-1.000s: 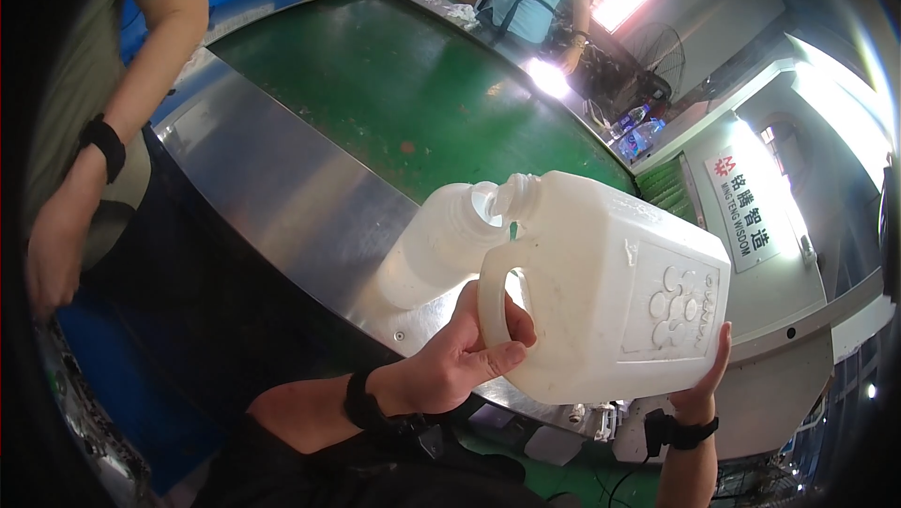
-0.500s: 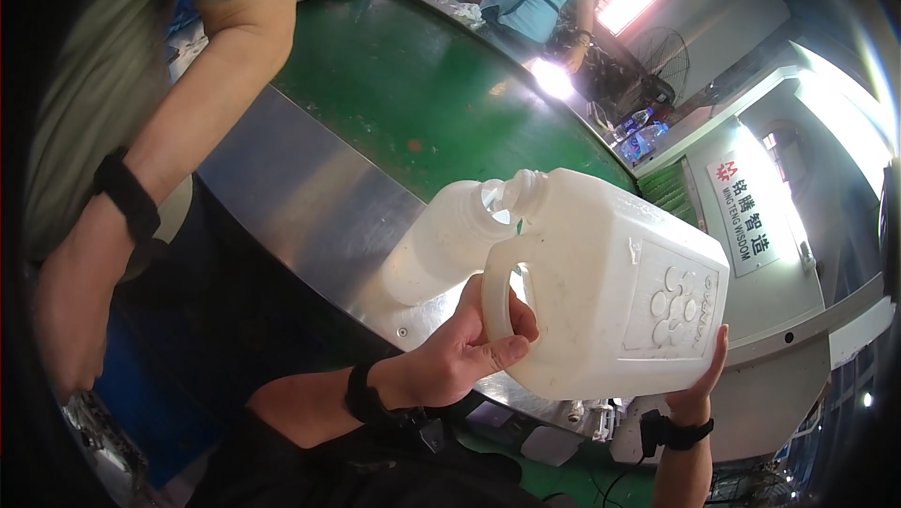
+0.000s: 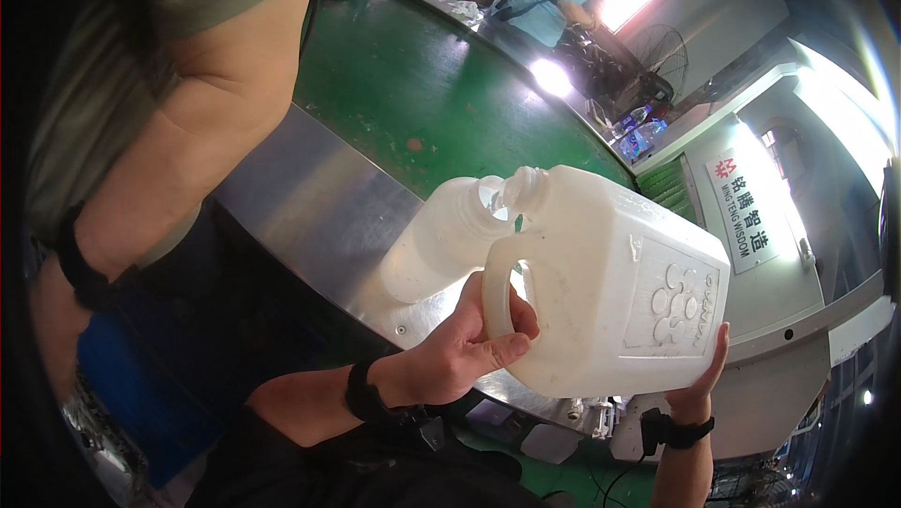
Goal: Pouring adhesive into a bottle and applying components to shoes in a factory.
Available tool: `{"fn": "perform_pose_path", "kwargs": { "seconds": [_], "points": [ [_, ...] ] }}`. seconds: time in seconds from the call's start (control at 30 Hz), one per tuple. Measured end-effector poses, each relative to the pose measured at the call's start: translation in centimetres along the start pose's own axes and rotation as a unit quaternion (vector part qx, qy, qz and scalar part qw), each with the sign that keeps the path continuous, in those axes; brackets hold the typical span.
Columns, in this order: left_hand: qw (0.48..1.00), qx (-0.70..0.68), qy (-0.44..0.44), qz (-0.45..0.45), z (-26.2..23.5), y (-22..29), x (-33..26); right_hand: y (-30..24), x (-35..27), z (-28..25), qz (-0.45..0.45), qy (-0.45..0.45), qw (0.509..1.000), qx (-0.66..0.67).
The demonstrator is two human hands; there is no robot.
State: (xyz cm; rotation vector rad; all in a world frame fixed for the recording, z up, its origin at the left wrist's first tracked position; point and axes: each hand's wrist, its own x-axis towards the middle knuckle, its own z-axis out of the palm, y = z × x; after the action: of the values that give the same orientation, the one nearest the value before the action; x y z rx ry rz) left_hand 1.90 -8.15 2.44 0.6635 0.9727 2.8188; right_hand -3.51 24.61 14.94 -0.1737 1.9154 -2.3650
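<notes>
left hand (image 3: 460, 353): fingers curled through handle of white plastic jug (image 3: 610, 288) | right hand (image 3: 699, 381): fingers spread under jug's base | jug: held tilted above steel worktop (image 3: 319, 217) edge, green belt (image 3: 422, 95) behind

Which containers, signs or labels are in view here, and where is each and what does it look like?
White translucent plastic jug: centre, tilted, uncapped, embossed circles on one face; left hand grips its handle, right hand supports its far end.
White rectangular sign: right, on a pale machine housing, red emblem and dark characters.
Clear plastic bottles with blue labels: upper right, past the green conveyor belt.
</notes>
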Motion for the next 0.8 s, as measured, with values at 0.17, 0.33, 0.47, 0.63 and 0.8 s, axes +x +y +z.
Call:
{"fn": "perform_pose_path", "kwargs": {
  "seconds": [0.17,0.33,0.47,0.63,0.8],
  "points": [
    [1.0,0.015,0.001,0.001,-0.01,-0.07,0.0,-0.09,-0.01,0.01,-0.002,0.005,1.0,-0.004],
    [1.0,0.022,-0.001,-0.003,-0.08,0.19,-0.04,-0.1,-0.04,0.13,-0.011,-0.032,0.999,0.004],
    [1.0,0.021,0.0,-0.006,-0.09,0.31,-0.05,-0.09,-0.13,0.06,-0.014,0.023,0.999,-0.022],
    [1.0,0.019,-0.006,-0.005,-0.13,0.23,0.05,-0.04,-0.16,-0.03,-0.021,-0.021,0.999,-0.039],
    [1.0,0.01,-0.002,-0.01,-0.14,0.1,0.08,-0.09,-0.11,0.23,-0.007,0.001,1.0,-0.007]
  ]
}}
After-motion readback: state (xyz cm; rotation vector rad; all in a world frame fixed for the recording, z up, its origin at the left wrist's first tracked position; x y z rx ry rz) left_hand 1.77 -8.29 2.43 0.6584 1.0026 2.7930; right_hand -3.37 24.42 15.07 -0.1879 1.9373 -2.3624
